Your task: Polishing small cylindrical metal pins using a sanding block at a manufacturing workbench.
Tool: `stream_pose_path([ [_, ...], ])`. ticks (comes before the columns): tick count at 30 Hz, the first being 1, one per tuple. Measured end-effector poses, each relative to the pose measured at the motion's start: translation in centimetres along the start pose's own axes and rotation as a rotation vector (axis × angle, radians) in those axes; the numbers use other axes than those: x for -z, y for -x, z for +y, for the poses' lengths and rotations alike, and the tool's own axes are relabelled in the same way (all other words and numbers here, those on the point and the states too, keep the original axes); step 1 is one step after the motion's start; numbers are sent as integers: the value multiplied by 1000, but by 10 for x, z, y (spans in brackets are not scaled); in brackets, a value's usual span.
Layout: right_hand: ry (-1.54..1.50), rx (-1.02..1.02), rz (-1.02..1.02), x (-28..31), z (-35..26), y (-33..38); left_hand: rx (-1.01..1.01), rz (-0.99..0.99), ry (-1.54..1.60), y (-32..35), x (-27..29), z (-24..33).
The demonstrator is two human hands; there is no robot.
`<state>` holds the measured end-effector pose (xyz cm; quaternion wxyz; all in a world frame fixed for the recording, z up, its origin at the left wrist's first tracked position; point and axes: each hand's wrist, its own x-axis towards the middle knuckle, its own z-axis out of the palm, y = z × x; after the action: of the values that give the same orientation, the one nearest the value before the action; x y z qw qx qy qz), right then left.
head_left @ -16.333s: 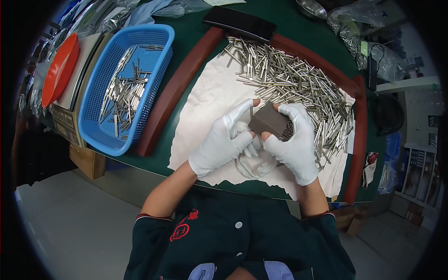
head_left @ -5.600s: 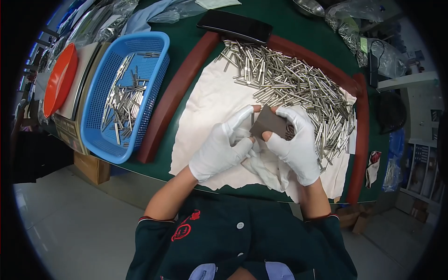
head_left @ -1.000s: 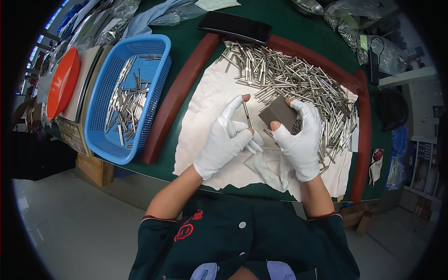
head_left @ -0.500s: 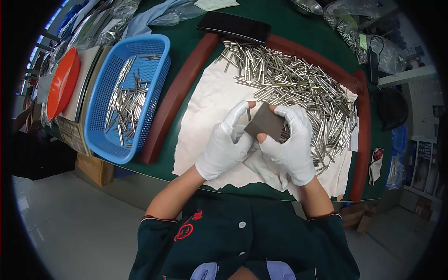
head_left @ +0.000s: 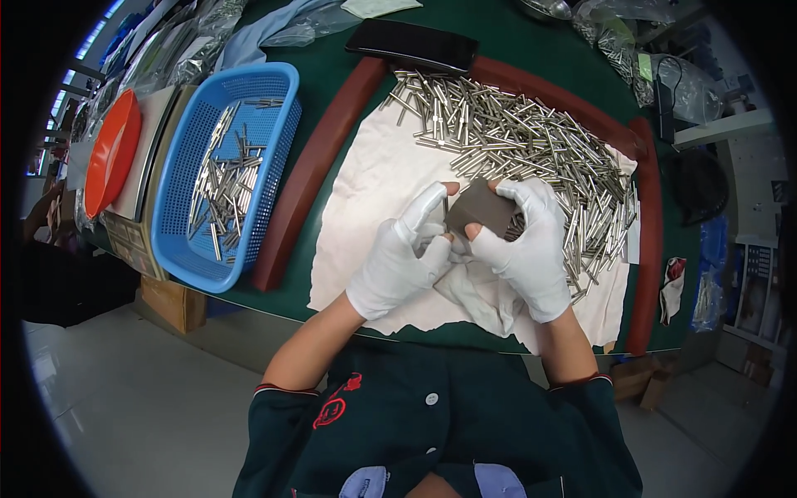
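Both my hands wear white gloves with bare fingertips and meet over the pale cloth (head_left: 365, 195). In my right hand (head_left: 535, 249), thumb and fingers grip a grey-brown rectangular block (head_left: 481, 209), which looks like a sanding block. My left hand (head_left: 407, 257) pinches a thin metal pin (head_left: 447, 217) upright between its fingertips, right at the block's left edge; whether they touch I cannot tell. Beyond and to the right of my hands spreads a heap of metal pins (head_left: 531, 137). A crumpled white cloth (head_left: 477, 295) lies under my wrists.
Red-brown padded rails (head_left: 320, 178) border the cloth on the left, back and right. At left stands a blue basket (head_left: 290, 137) with some pins, beside a red-orange dish (head_left: 114, 153) on a scale. A black phone (head_left: 413, 46) rests on the back rail.
The block in my right hand has turned and shifted slightly right. My left hand stays nearly in place, still pinching the pin.
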<state>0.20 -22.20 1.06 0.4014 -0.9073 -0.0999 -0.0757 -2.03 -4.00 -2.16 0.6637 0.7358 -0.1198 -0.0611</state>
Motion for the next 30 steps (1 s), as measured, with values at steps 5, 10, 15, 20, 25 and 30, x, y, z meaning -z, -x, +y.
stream_pose_path([
  [5,114,39,80,7,5,-5,247,-77,384,-6,10,24],
  [10,243,90,76,5,4,-5,300,-121,395,-8,19,22],
  [15,-96,-14,74,8,3,-7,347,-139,353,-10,19,27],
  [20,47,45,54,8,5,-8,276,36,276,-8,11,23],
  [25,242,166,52,4,4,-8,280,122,181,-8,12,17],
  [30,290,247,-26,5,-4,-4,210,187,71,-9,14,12],
])
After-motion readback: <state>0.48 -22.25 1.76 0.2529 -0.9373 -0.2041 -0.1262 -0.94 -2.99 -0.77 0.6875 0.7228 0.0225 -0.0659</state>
